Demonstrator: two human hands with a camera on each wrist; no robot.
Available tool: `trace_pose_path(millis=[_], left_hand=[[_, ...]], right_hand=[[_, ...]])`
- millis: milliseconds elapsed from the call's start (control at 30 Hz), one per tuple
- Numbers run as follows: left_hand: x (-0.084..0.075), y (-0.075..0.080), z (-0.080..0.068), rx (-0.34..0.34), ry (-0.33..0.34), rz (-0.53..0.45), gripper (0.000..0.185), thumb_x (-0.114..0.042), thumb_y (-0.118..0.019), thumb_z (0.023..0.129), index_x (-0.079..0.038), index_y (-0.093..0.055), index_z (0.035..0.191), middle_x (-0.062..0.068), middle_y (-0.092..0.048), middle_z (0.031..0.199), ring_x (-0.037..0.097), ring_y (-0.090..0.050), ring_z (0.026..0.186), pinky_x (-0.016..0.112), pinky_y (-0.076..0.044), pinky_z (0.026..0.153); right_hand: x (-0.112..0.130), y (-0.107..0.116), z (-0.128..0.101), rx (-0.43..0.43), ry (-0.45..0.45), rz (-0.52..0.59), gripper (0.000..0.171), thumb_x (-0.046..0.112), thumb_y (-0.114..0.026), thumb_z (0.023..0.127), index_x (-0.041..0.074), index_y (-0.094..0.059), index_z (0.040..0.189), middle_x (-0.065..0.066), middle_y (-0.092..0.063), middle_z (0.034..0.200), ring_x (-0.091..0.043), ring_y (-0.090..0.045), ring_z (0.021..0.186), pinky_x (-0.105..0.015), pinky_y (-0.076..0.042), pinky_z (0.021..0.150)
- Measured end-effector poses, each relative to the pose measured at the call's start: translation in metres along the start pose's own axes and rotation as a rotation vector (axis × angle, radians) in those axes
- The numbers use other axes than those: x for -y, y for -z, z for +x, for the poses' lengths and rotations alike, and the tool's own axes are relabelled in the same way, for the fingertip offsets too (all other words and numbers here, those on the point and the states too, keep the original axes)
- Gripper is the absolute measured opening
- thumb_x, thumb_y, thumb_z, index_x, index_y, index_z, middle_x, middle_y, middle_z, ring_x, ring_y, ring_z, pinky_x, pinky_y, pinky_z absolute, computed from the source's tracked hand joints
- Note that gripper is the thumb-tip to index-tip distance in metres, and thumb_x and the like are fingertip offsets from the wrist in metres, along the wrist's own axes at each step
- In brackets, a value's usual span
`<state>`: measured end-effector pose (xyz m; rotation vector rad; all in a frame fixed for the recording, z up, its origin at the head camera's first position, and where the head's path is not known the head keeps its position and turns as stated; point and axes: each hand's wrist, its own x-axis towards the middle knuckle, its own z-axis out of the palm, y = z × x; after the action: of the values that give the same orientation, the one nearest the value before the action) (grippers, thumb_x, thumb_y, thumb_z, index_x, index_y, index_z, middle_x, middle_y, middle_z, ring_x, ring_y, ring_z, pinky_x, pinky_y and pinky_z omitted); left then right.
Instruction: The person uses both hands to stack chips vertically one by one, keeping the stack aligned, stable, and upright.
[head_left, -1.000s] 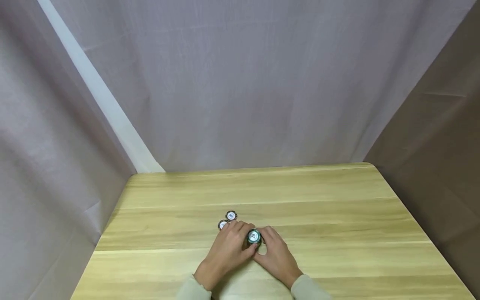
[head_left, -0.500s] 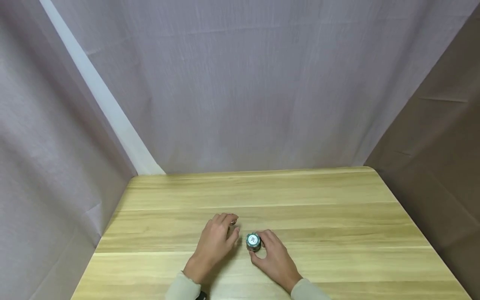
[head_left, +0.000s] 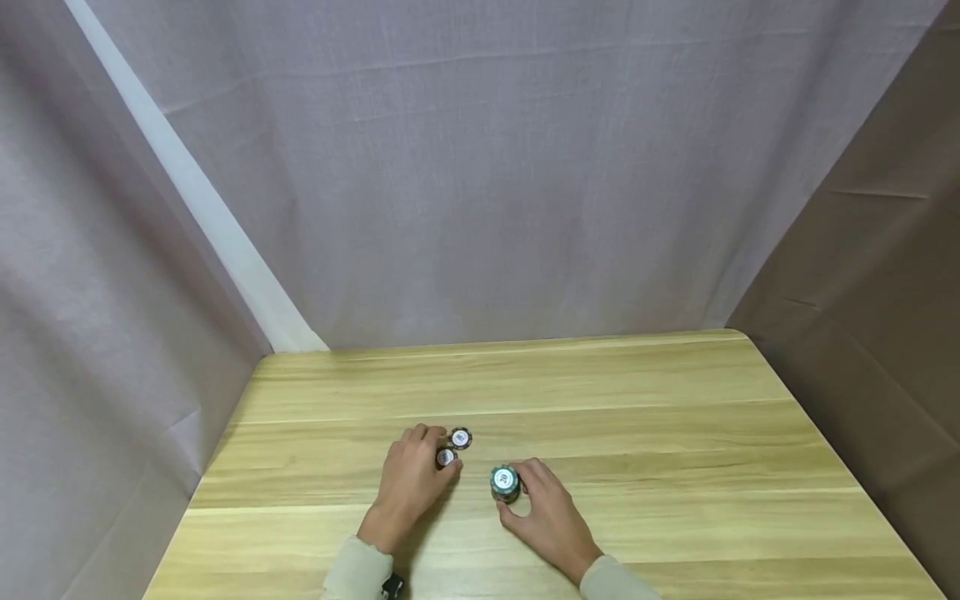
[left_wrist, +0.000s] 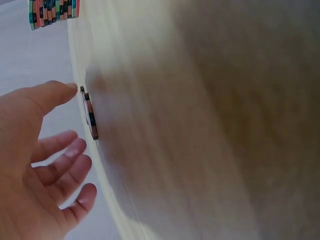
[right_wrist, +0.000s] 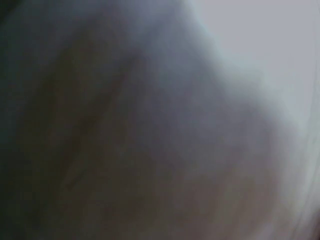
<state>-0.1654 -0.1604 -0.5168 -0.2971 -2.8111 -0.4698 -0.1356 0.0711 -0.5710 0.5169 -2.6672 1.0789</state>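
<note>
A stack of poker chips point(head_left: 505, 481), green-edged on top, stands upright on the table. My right hand point(head_left: 552, 518) holds it from the right, thumb at the near side and index finger at the far side. To the left, two flat poker chips with dark patterned rims lie by my left hand point(head_left: 408, 475). The nearer chip point(head_left: 446, 457) sits between that hand's thumb and fingers, while the farther chip point(head_left: 461, 437) lies just beyond it. In the left wrist view, thumb and fingers are spread beside a chip point(left_wrist: 91, 117), with no grip visible. The right wrist view is too blurred to read.
The wood-grain table point(head_left: 637, 408) reaches back to a grey cloth curtain point(head_left: 487, 183). A brown cloth point(head_left: 885, 275) hangs along the right side. The left wrist view shows the chip stack point(left_wrist: 52, 11) at its top left corner.
My left hand has left the stack and moved left to the two flat chips, uncovering them again after hiding them midway. The right hand has stayed at the stack.
</note>
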Motion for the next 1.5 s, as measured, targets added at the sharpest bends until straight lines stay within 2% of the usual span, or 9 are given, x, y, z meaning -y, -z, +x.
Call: trace_pose_path(millis=[167,367,533,833,1000,1233,1333,1500], left_hand=[[0.0009,-0.0001,-0.0006,0.026,0.048,0.037,0.044,-0.036,-0.093,0.078,-0.005,-0.075,0.103,0.010,-0.071,0.096,0.027,-0.066,0.088,0.045,-0.056,0.074],[-0.0015,0.0011,-0.0007,0.052,0.102,0.043,0.042,-0.036,-0.093,0.078,-0.004,-0.076,0.098,0.009,-0.071,0.090,0.028,-0.066,0.085,0.045,-0.054,0.072],[-0.0036,0.0034,-0.0008,0.046,0.093,0.048,0.034,-0.031,-0.094,0.077,-0.006,-0.075,0.091,0.007,-0.069,0.084,0.027,-0.065,0.080,0.045,-0.053,0.069],[-0.0051,0.0042,-0.0017,0.039,0.071,0.026,0.029,-0.024,-0.091,0.078,-0.003,-0.072,0.087,0.007,-0.065,0.082,0.025,-0.061,0.078,0.043,-0.053,0.069],[-0.0047,0.0013,-0.0014,-0.002,0.035,0.057,0.028,-0.024,-0.089,0.076,-0.005,-0.069,0.082,0.005,-0.063,0.079,0.024,-0.060,0.074,0.041,-0.052,0.066],[-0.0038,-0.0006,-0.0027,-0.058,-0.012,0.110,0.026,-0.022,-0.085,0.074,-0.004,-0.069,0.082,0.006,-0.065,0.076,0.023,-0.061,0.070,0.038,-0.052,0.062],[-0.0045,0.0019,-0.0039,-0.048,-0.005,0.093,0.026,-0.020,-0.085,0.072,-0.002,-0.070,0.084,0.007,-0.066,0.077,0.023,-0.063,0.069,0.039,-0.054,0.062],[-0.0077,0.0065,-0.0084,0.011,0.031,0.021,0.026,-0.016,-0.082,0.072,-0.001,-0.070,0.090,0.008,-0.065,0.081,0.025,-0.064,0.071,0.040,-0.057,0.063]], right_hand=[[0.0009,0.0005,-0.0003,-0.002,-0.001,-0.008,0.045,0.026,-0.087,0.081,0.016,-0.071,0.122,0.009,-0.066,0.115,-0.008,-0.063,0.110,-0.036,-0.056,0.098],[0.0014,0.0009,0.0005,-0.003,0.013,-0.005,0.045,0.027,-0.087,0.081,0.016,-0.071,0.122,0.008,-0.066,0.114,-0.009,-0.063,0.110,-0.036,-0.056,0.098],[0.0021,0.0006,0.0007,0.009,0.000,0.006,0.045,0.025,-0.087,0.080,0.017,-0.071,0.122,0.009,-0.065,0.114,-0.008,-0.062,0.109,-0.036,-0.056,0.099],[0.0022,0.0008,0.0011,0.021,-0.007,-0.003,0.045,0.026,-0.087,0.081,0.017,-0.071,0.122,0.010,-0.065,0.115,-0.008,-0.062,0.110,-0.037,-0.056,0.099],[0.0012,0.0020,0.0004,0.028,-0.026,-0.004,0.045,0.026,-0.087,0.081,0.017,-0.071,0.122,0.010,-0.064,0.115,-0.008,-0.062,0.111,-0.037,-0.056,0.099],[0.0021,0.0031,0.0012,0.027,-0.023,0.001,0.045,0.025,-0.086,0.081,0.016,-0.071,0.122,0.010,-0.064,0.113,-0.007,-0.062,0.109,-0.035,-0.056,0.098],[0.0031,0.0030,0.0012,0.029,-0.024,0.008,0.045,0.025,-0.086,0.081,0.016,-0.071,0.122,0.010,-0.064,0.114,-0.007,-0.062,0.109,-0.036,-0.056,0.098],[0.0038,0.0022,0.0003,0.023,-0.019,0.009,0.045,0.025,-0.087,0.081,0.016,-0.071,0.122,0.009,-0.065,0.115,-0.008,-0.063,0.110,-0.037,-0.056,0.098]])
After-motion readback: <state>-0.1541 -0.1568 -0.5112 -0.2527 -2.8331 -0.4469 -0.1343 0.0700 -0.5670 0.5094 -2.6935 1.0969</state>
